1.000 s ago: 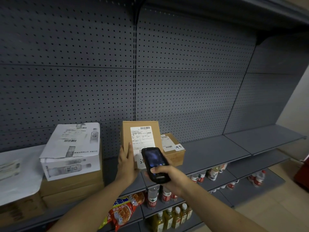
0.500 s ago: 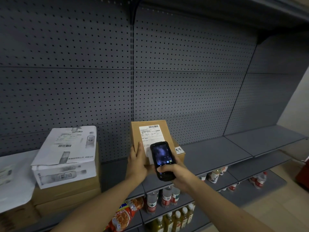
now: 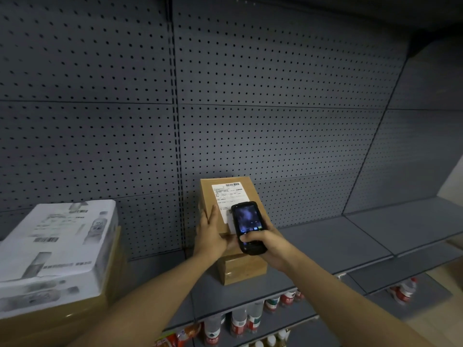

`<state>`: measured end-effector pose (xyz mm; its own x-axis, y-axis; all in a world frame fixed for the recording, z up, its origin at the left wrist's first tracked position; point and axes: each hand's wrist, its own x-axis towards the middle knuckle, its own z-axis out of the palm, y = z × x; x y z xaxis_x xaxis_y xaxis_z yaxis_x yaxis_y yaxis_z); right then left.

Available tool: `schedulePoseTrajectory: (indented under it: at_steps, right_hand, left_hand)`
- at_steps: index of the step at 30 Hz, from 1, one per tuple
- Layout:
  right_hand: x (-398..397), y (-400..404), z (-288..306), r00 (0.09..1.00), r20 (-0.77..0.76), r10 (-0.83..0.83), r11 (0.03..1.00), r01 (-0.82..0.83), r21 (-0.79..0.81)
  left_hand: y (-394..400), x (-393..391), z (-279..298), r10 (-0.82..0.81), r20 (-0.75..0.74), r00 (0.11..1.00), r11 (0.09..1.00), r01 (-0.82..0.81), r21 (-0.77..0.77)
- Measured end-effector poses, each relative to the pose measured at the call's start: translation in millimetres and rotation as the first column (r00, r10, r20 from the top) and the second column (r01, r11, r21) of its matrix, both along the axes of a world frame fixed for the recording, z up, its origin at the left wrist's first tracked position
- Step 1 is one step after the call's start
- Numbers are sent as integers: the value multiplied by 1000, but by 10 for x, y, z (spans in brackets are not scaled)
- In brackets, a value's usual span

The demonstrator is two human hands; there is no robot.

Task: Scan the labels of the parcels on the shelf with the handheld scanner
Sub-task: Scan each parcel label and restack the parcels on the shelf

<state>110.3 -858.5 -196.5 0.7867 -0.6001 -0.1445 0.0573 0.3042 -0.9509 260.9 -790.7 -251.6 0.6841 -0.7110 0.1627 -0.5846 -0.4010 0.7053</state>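
A brown cardboard parcel [image 3: 209, 196] with a white shipping label [image 3: 229, 195] stands tilted up on top of a smaller brown box [image 3: 244, 270] on the grey shelf [image 3: 325, 236]. My left hand [image 3: 210, 234] grips the parcel's lower left face and holds it up. My right hand [image 3: 265, 242] holds a black handheld scanner [image 3: 246, 225] with its lit screen facing me, right in front of the label's lower part, which it hides.
At the left, a white printed carton [image 3: 57, 241] lies on stacked brown boxes [image 3: 82, 314]. Grey pegboard [image 3: 275, 108] backs the shelf. Lower shelves hold bottles [image 3: 240, 319] and snack packs [image 3: 180, 334]. More bottles [image 3: 403, 291] stand at the lower right.
The parcel has moved right and now rests atop the smaller box. Both hands went with it, the scanner staying close to the label. The view shifted right.
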Motion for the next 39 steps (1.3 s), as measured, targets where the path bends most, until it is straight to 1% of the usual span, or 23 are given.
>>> schedulePoseTrajectory:
  at_steps: [5,11,15,18,24,31,34,36,39]
  right_hand:
    - [101,-419,-92,999,-36,12,1000,-12,-2]
    - [264,-713,-252,992,-127,8,999,-3,38]
    - [325,-853,-309,991,-135,-24,995,37,95]
    - [332,-950,-334,990,-142,-26,993,42,111]
    - [355,-1008,-347,989,-146,-20,990,40,136]
    - [342,-952,-314,990,-136,-37,990,55,131]
    - [302,-895,-278,990,-136,-30,995,43,95]
    - [284,-842,-259,990,-139,-13,998,22,66]
    - [304,-750,-260,989,-150,2,998,7,62]
  left_hand:
    - [-394,47,-136,42,-62,997,998,-39,47]
    - [-685,108,-372,84,-140,987,990,-67,123]
    - [-825,132,-404,56,-129,990,984,-33,176]
    - [-886,122,-448,41,-104,994,983,-22,180]
    - [-885,124,-452,39,-81,996,985,-25,171]
    - [-798,157,-366,32,-101,994,983,-13,184]
    - [-712,194,-302,11,-95,995,984,6,178]
    - [-629,218,-269,-4,-97,995,980,23,197]
    - [-474,218,-224,-25,-80,996,973,42,227]
